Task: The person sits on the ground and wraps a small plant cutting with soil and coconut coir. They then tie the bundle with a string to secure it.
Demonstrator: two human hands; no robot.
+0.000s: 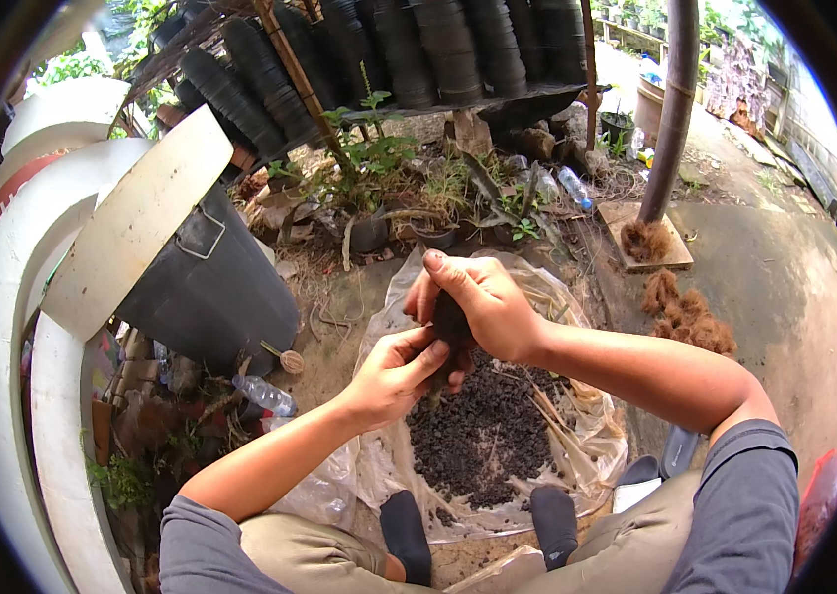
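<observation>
Both my hands are raised over a spread plastic sheet [589,423] and close around a dark, soil-like clump [451,323]. My left hand [396,379] grips its lower part, thumb and fingers pressed against it from the left. From above and the right, my right hand [493,308] cups the upper part, its thumb pointing up. Fingers cover much of the clump, so I cannot tell whether it is bare soil or a root ball. Beneath them, loose dark soil [478,445] lies on the sheet, with dry straw-like strips [556,412] along its right side.
Brown coconut-like fibre [686,315] lies on the concrete at right, near a post [671,119]. A large dark bin [210,289] leans at left beside a clear plastic bottle [266,395]. Stacked black pots [448,52] stand at the back. Slippers [678,449] rest beside my right knee.
</observation>
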